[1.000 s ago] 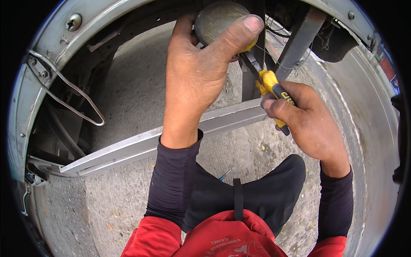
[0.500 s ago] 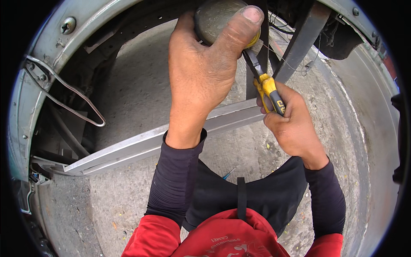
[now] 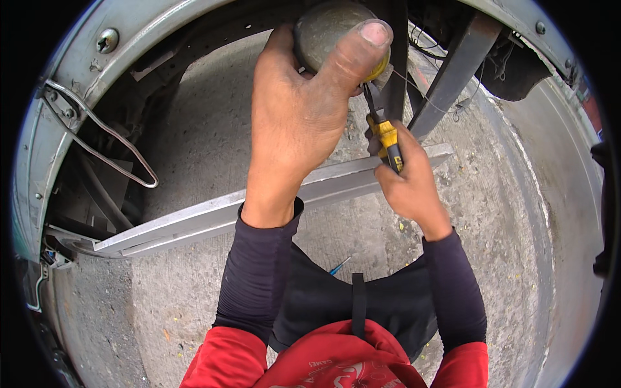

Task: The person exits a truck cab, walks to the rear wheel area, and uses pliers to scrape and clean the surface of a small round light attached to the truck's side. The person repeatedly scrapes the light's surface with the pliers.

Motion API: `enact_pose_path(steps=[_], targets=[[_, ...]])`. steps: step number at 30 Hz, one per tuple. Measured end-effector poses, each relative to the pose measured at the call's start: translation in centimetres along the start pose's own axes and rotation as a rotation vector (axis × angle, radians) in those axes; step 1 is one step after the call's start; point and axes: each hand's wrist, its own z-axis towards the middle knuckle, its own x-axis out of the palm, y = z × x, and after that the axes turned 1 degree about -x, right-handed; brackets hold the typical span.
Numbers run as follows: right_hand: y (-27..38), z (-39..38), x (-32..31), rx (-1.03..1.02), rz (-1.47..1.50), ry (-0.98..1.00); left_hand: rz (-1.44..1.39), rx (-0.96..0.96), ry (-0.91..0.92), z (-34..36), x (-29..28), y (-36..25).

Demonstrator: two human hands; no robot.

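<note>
Head view first: my left hand point(image 3: 304, 110) is wrapped around a round, dull grey-green part point(image 3: 326, 29) near the top, thumb pressed across its face. My right hand point(image 3: 407, 184) is clenched on yellow-handled pliers point(image 3: 387, 139), whose tips point up just beside that part. Below both runs a slanted metal bar point(image 3: 194, 223) over the concrete floor point(image 3: 194, 129).

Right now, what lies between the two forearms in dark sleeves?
In the head view, a long grey metal bar runs across, over bare concrete floor, between left forearm and right forearm.
</note>
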Motion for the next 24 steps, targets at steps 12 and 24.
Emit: enact_pose_path(steps=[12, 24], targets=[[11.1, 1.6, -7.2, 0.456, -0.222, 0.347, -0.127, 0.021, 0.013, -0.3, -0.4, 0.7], [15.2, 4.8, -8.4, 0.397, -0.351, 0.519, -0.126, -0.035, -0.022, -0.4, -0.3, 0.3]])
